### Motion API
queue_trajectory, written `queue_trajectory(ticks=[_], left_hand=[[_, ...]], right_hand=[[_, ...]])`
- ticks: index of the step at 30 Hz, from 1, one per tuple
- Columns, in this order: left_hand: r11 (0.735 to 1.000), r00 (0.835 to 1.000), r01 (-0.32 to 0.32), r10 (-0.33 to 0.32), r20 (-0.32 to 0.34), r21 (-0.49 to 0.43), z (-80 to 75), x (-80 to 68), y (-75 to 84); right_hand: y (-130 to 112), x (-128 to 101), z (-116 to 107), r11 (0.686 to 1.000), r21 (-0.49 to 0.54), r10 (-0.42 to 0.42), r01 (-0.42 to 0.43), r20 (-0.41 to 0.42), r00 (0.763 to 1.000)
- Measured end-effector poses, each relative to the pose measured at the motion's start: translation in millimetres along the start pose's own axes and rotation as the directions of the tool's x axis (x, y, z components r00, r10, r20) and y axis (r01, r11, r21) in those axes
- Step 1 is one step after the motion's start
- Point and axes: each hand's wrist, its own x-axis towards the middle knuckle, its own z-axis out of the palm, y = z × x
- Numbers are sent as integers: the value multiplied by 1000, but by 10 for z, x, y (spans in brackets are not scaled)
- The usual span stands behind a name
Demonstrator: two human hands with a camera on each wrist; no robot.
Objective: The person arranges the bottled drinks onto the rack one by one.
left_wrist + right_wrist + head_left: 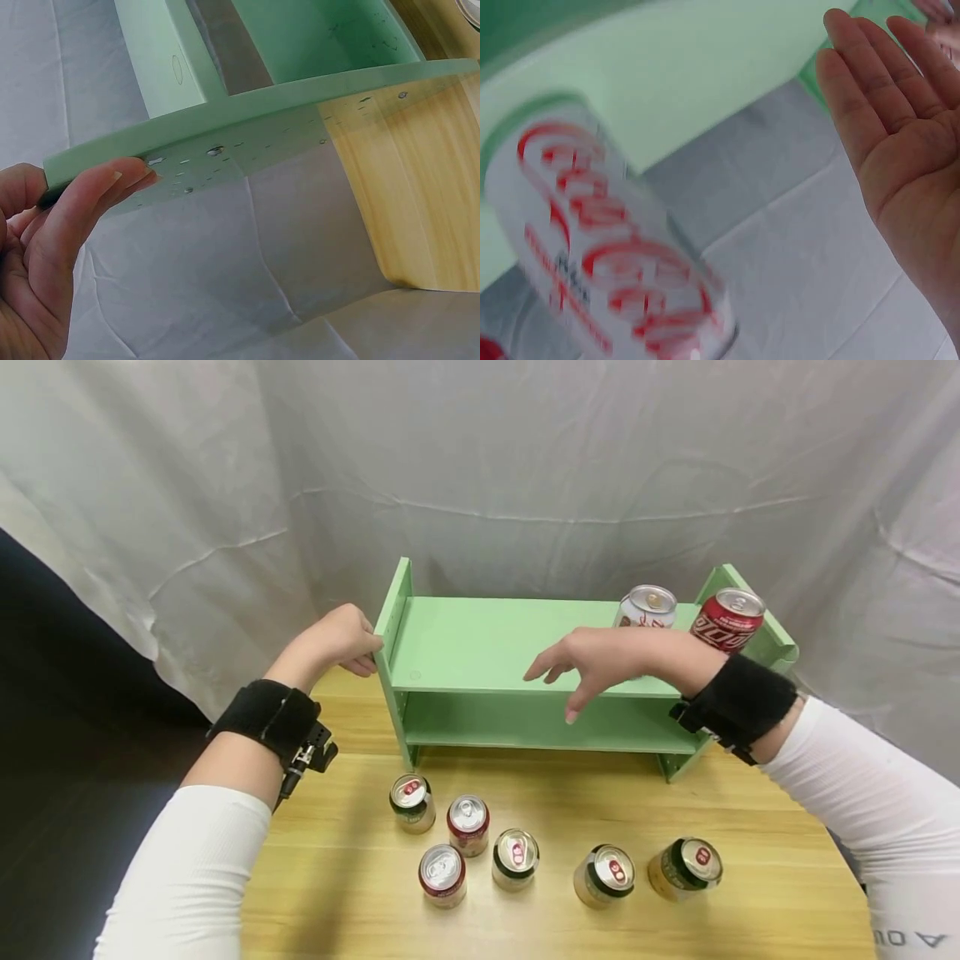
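Note:
A light green two-tier shelf (480,643) stands at the back of the wooden table (750,827). My left hand (358,647) grips the shelf's left side panel (247,124), with its fingers (101,187) curled over the edge. My right hand (581,672) hovers open and empty over the top board, fingers spread and pointing down. In the right wrist view its palm (904,157) is flat. Just behind it on the top board stand a white cola can (647,607) (607,240) and a red cola can (727,620) at the right end.
Several upright cans stand on the table in front of the shelf, from a green-gold one (412,802) at the left to another (686,867) at the right. A grey cloth (525,460) hangs behind. The lower shelf board (525,722) holds nothing.

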Motion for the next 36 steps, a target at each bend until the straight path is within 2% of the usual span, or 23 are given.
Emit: queue_trajectory(ticks=[9,16,22,29,36], left_hand=[[1000,1000,4,-4,12,-11,-34,2,41],[1000,1000,-2,2,5,7,-36,-23,59],[1000,1000,-6,6,7,16,-20,-9,48],[999,1000,-9,9,3,31,-23,-3,56],[999,1000,-3,3,9,33,-19,-9,50]], right_hand=[[-318,284,331,991,-103,-66,79,126,990],[-396,446,519,984,-130,-106,126,152,983],[-420,599,727,984,-147,-76,104,185,980],[-427,740,987,971,-233,-13,54,172,985],[-438,866,1196,965,-260,10,41,193,981]])
